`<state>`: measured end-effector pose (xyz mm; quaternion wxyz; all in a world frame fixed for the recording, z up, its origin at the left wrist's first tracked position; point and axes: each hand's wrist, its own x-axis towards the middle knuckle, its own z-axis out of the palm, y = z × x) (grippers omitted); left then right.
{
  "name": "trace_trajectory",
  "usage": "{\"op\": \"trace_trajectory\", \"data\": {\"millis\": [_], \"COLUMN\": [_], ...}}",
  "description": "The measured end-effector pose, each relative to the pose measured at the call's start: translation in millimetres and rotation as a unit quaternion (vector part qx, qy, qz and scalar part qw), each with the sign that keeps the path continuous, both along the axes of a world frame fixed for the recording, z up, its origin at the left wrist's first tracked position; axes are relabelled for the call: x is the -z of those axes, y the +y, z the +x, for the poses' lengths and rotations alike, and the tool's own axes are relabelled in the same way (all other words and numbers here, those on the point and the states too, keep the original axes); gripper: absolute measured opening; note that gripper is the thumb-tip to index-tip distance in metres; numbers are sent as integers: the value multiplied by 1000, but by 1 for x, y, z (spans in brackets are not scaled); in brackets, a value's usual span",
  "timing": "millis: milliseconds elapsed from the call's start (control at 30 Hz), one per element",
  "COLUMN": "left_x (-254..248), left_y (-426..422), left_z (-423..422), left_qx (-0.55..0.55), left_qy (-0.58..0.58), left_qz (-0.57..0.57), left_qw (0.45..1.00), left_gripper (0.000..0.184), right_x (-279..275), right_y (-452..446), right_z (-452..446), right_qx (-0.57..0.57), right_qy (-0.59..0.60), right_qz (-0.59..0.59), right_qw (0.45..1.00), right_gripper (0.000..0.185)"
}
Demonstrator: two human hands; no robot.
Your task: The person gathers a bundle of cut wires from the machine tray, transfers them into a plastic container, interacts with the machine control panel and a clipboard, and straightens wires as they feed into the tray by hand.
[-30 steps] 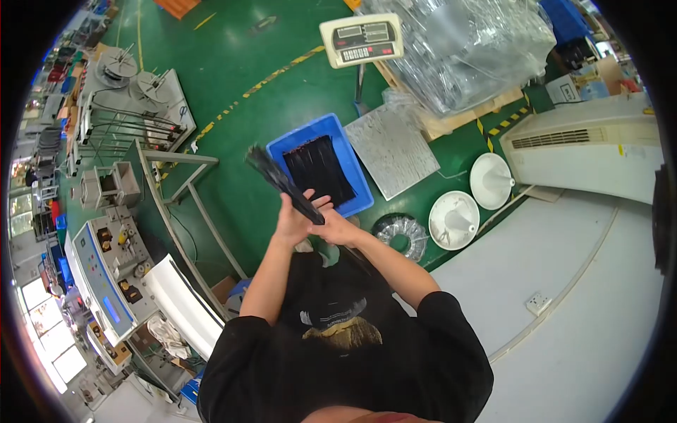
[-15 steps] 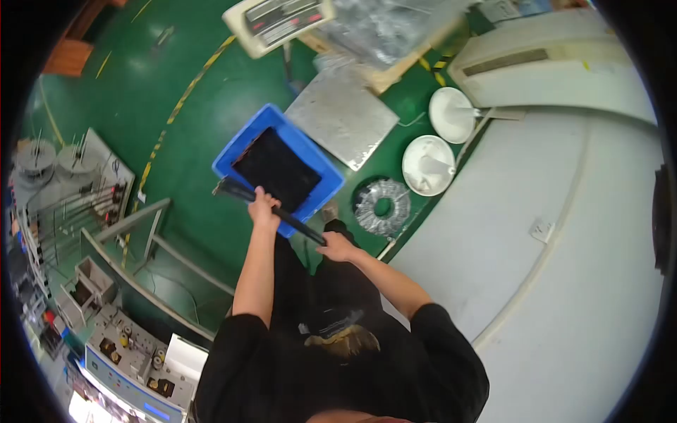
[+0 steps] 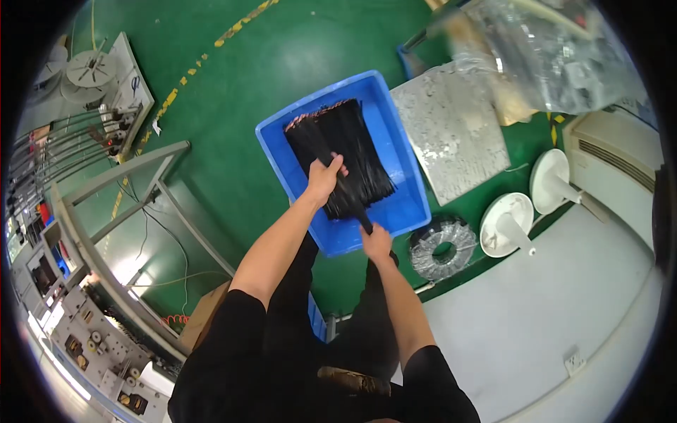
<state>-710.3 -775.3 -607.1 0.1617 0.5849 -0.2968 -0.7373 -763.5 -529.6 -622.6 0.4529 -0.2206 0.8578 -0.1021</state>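
Black wires (image 3: 352, 194), illegible gold shirt print (image 3: 354, 381)

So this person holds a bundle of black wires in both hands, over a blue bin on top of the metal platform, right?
Not quite: the head view shows the blue bin beside the metal platform, not on top of it. The left hand and right hand do hold the bundle of black wires over the bin.

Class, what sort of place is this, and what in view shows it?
Probably a factory or workshop: there is yellow floor marking, a blue bin of black strands with coppery ends, and a large reel.
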Motion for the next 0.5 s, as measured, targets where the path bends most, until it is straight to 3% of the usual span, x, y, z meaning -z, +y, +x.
{"op": "trace_trajectory", "data": {"millis": [133, 233, 367, 467, 500], "left_x": [76, 135, 188, 210, 210], "left_y": [-14, -13, -13, -17, -20], "left_z": [-12, -17, -24, -34, -38], "left_qx": [40, 129, 162, 159, 175], "left_qy": [18, -8, -31, -21, -109], "left_qz": [-27, -97, -79, -61, -66], "left_qw": [999, 987, 983, 985, 976], "left_gripper": [12, 12, 12, 20, 33], "right_x": [100, 158, 228, 245, 233], "right_y": [-23, -31, -20, -24, -33], "right_z": [-17, -20, -8, -5, -3], "right_qx": [8, -1, 3, 11, -7], "right_qy": [16, 10, 31, -53, -2], "right_qz": [-7, 32, 32, 75, 91], "right_qw": [1000, 999, 999, 996, 996], "right_gripper": [41, 44, 46, 58, 69]}}
